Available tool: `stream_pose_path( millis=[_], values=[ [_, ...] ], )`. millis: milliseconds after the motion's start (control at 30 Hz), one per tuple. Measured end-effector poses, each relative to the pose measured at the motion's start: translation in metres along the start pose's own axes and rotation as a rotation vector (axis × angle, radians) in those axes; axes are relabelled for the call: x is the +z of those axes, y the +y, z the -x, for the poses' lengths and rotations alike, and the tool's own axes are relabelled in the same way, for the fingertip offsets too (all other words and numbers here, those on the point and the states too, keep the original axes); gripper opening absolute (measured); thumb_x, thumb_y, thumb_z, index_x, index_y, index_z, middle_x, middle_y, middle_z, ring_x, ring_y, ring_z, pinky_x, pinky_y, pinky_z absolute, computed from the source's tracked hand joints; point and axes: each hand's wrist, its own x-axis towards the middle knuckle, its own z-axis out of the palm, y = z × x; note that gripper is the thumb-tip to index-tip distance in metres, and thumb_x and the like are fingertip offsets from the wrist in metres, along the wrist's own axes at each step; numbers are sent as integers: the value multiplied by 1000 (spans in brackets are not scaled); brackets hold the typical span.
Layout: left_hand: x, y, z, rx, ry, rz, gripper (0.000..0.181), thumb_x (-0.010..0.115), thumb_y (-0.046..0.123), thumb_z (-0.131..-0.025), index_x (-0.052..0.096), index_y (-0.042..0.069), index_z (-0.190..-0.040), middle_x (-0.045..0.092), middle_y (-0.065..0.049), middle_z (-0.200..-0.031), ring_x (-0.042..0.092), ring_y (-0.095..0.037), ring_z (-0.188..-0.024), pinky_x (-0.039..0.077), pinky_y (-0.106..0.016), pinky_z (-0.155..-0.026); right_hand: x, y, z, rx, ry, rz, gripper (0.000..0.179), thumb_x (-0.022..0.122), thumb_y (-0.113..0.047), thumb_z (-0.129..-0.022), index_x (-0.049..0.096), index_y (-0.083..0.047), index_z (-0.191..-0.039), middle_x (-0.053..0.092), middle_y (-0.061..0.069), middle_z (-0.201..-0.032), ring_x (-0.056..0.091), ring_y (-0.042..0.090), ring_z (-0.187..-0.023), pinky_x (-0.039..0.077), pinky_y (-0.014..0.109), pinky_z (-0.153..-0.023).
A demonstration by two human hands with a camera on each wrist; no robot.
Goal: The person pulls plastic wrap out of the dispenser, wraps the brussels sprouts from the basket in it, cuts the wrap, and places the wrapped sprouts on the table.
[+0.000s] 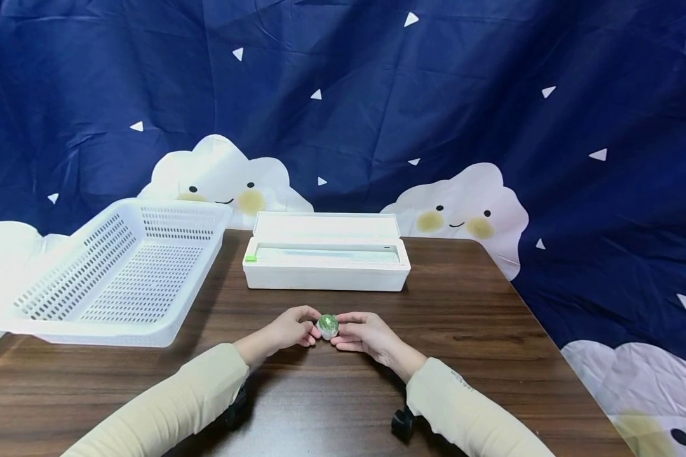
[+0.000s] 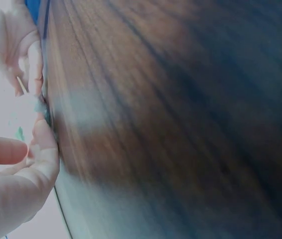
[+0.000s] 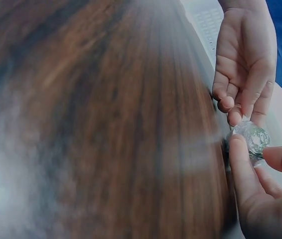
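Note:
Between both hands, just above the dark table, is a small round green thing in clear, crinkled plastic film [image 1: 328, 326]; its exact kind cannot be told. My left hand [image 1: 290, 328] pinches its left side with thumb and fingers. From the right, my right hand [image 1: 370, 336] holds it between thumb and fingers. The right wrist view shows the wrapped green thing [image 3: 253, 139] more closely, glossy and wrinkled. In the left wrist view it is washed out by glare, and the left hand [image 2: 29, 172] partly covers it.
Behind the hands stands a long white box [image 1: 327, 277] with its lid raised and a pale, shiny roll or sheet inside. A white perforated basket [image 1: 171, 320] sits at the left. The brown wooden table [image 1: 469, 304] ends before a blue cloud-patterned curtain [image 1: 354, 114].

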Motion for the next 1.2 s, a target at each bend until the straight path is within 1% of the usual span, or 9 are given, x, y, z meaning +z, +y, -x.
stream_pose_path(
  millis=[167, 333, 500, 733, 1000, 1100, 1200],
  values=[
    [1, 1, 0, 3, 3, -35, 27, 38, -8, -91, 46, -11, -117, 61, -13, -78, 55, -14, -61, 50, -28, -59, 0, -2, 0, 4, -2, 32, 37, 51, 1, -90, 43, 16, -124, 63, 22, -96, 65, 20, -77, 51, 33, -75],
    [2, -1, -3, 10, 11, -67, 26, 40, -6, -92, 48, -9, -117, 60, -11, -77, 54, -13, -60, 49, -26, -57, 0, -5, 1, -1, 3, 77, 37, 50, 0, -91, 42, 16, -124, 63, 23, -98, 65, 20, -78, 51, 34, -75],
    [0, -2, -5, 31, 10, -75, 25, 41, -6, -92, 47, -9, -117, 60, -11, -76, 54, -13, -60, 49, -26, -57, -2, -6, 0, 5, 21, 115, 37, 50, -1, -92, 43, 17, -124, 63, 23, -97, 65, 19, -76, 52, 34, -74],
    [-1, -2, -6, 21, 20, -99, 26, 43, -5, -92, 48, -9, -117, 60, -11, -77, 55, -14, -61, 50, -27, -58, -6, -5, -1, 7, 45, 130, 36, 50, -1, -90, 44, 17, -122, 63, 19, -91, 64, 19, -73, 53, 32, -71],
    [-1, -1, -8, 18, 25, -90, 25, 44, -4, -92, 48, -10, -116, 60, -12, -77, 55, -14, -61, 50, -28, -59, -9, -7, -2, 2, 59, 141, 38, 50, -1, -90, 44, 17, -123, 63, 19, -93, 64, 18, -72, 53, 32, -70],
    [-4, 1, -8, 39, 33, -100, 25, 44, -4, -92, 48, -11, -116, 60, -12, -77, 55, -14, -60, 50, -28, -58, -11, -8, -2, -7, 86, 175, 37, 49, -1, -91, 44, 16, -123, 62, 20, -95, 64, 18, -70, 53, 32, -69],
    [-10, 7, -8, 82, 50, -136, 25, 44, -4, -92, 48, -12, -115, 60, -13, -76, 55, -14, -60, 50, -28, -58, -14, -13, -3, -53, 128, 257, 37, 49, -1, -90, 45, 16, -123, 59, 23, -99, 63, 19, -68, 54, 33, -66]
  ],
)
